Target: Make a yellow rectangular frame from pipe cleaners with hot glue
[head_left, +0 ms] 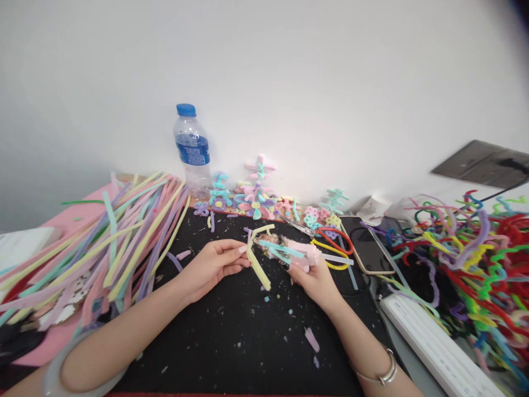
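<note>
My left hand (pixel 221 259) pinches a bent pale-yellow pipe cleaner piece (pixel 259 271) between thumb and fingertips; a thinner yellow arm and a purple tip stick up from it. My right hand (pixel 316 284) is wrapped round a pink hot glue gun (pixel 303 251), its nozzle end toward the yellow piece. A translucent glue stick (pixel 336 259) juts out of its back end. Teal strips (pixel 281 249) lie along the gun; whether they are fixed to it, I cannot tell. Beyond the hands, small pipe cleaner flowers (pixel 256 207) and figures stand against the wall.
Long pastel pipe cleaners (pixel 136 231) are heaped at left, near a water bottle (pixel 192 149). Scissors (pixel 298 226), red-and-yellow handled, lie behind the gun. At right are a phone (pixel 370 248), a paper cup (pixel 373 208), a white power strip (pixel 433 347) and tangled bright pipe cleaners (pixel 487 286). Scraps dot the black mat (pixel 206 342).
</note>
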Motion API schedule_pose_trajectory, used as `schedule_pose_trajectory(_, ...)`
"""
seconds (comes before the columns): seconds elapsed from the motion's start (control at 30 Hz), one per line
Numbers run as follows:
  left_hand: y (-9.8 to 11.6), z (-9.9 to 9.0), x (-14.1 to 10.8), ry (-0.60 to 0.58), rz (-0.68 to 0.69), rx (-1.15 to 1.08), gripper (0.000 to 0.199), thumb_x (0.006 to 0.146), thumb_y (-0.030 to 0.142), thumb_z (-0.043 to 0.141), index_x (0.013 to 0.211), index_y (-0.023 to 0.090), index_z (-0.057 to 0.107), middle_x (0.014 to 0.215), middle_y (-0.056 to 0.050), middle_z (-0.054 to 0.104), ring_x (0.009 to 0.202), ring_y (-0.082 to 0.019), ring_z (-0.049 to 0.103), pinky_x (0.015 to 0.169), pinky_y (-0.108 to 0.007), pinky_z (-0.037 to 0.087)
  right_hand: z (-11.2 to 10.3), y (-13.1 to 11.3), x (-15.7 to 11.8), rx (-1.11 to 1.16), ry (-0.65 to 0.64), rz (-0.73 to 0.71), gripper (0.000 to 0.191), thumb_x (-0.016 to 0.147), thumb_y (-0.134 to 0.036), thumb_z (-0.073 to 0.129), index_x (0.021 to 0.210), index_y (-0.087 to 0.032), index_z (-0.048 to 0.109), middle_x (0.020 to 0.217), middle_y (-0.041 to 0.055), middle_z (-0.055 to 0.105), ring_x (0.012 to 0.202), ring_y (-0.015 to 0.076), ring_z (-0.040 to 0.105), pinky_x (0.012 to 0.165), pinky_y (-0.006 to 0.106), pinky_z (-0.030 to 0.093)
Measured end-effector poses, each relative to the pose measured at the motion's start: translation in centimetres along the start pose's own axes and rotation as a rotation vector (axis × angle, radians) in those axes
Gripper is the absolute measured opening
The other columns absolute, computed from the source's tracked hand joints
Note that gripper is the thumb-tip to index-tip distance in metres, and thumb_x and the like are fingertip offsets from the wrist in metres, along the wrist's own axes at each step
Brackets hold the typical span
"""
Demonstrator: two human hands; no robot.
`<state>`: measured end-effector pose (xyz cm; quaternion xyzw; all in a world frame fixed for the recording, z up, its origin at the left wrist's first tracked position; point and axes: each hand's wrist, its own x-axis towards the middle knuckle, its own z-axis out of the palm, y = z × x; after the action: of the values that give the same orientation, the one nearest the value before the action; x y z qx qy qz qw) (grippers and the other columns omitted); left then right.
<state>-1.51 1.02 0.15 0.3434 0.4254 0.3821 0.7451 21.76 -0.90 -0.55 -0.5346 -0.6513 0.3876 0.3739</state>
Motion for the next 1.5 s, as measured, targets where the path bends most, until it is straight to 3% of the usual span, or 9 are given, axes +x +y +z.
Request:
schedule_pose_trajectory(0.27, 0.01, -0.02, 0.01, 0.006, 0.007, 0.011, 0.013, 0.073, 0.026, 0.071, 0.083, 0.016, 0.069, 0.076, -0.002, 0.069, 0.069, -0.009, 0.063, 0.067, -0.017, 0.051, 0.1, -0.09, -0.08, 0.003, -0.012, -0.044, 0.012, 0.075, -0.028, 0.058, 0.077, -0.017, 0.063, 0.049, -0.0032, 0.054, 0.046, 0.0134, 0.048, 0.047, 0.025, 0.04)
schedule_pose_trajectory(0.53, -0.02, -0.13, 0.18, 0.013, 0.023, -0.014, 0.016, 0.073, 0.025, 0.072, 0.086, 0.018, 0.067, 0.075, 0.0, 0.069, 0.068, -0.008, 0.064, 0.065, -0.015, 0.051, 0.1, -0.24, -0.02, -0.018, -0.022, -0.048, 0.012, 0.074, -0.027, 0.058, 0.066, -0.018, 0.059, 0.049, -0.0034, 0.051, 0.046, 0.0123, 0.047, 0.046, 0.024, 0.039)
schedule_pose_trajectory(1.5, -0.06, -0.18, 0.22, -0.01, 0.002, -0.004, 0.016, 0.074, 0.024, 0.071, 0.086, 0.016, 0.066, 0.074, -0.001, 0.069, 0.069, -0.008, 0.065, 0.062, -0.013, 0.052, -0.04, -0.18, 0.01, -0.032, -0.036, -0.056, 0.013, 0.075, -0.028, 0.056, 0.069, -0.017, 0.058, 0.05, -0.0028, 0.051, 0.047, 0.0125, 0.047, 0.047, 0.024, 0.039)
